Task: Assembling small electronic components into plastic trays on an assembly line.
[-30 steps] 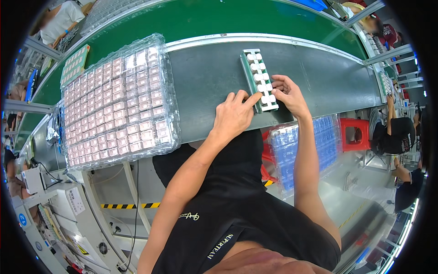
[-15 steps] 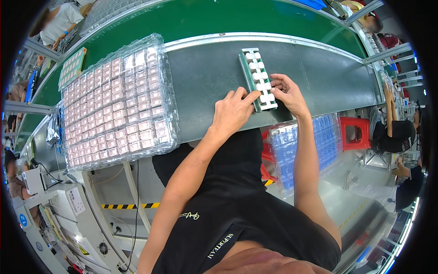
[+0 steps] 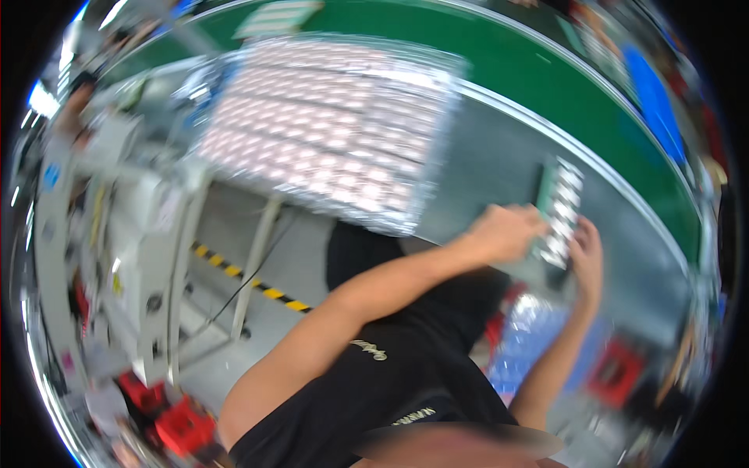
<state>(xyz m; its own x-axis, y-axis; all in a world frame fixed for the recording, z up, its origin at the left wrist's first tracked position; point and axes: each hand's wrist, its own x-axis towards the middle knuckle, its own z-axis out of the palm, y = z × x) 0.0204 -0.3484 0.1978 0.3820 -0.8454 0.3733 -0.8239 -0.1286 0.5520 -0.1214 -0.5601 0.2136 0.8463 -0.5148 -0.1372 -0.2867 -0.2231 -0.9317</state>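
Relative to half a second ago, the view is swung round and blurred: a long green block-shaped fixture with a pale top strip (image 3: 561, 210) lies farther right, and a large clear plastic tray (image 3: 441, 129) appears nearer the middle. The fixture remains on the dark grey work surface (image 3: 485, 160), between the person's two bare hands. The left hand (image 3: 505, 232), back uppermost, has its fingers at the fixture's left long edge; the right hand (image 3: 587, 253), fingers bent, lies at the opposite edge near its lower end. Blur hides the fingertips, so whether either hand grips the fixture or merely touches it cannot be told.

Containers and contents: the fixture carries small rounded white pieces (image 3: 566, 204) in paired rows along its strip. The clear tray, its rim glossy and crinkled, holds many rows of small pale pink square pieces (image 3: 312, 117). Below the work surface, beside the right forearm, is a translucent blue plastic tray (image 3: 534, 339); its contents are too blurred to tell. A red plastic stool (image 3: 616, 373) stands near it.
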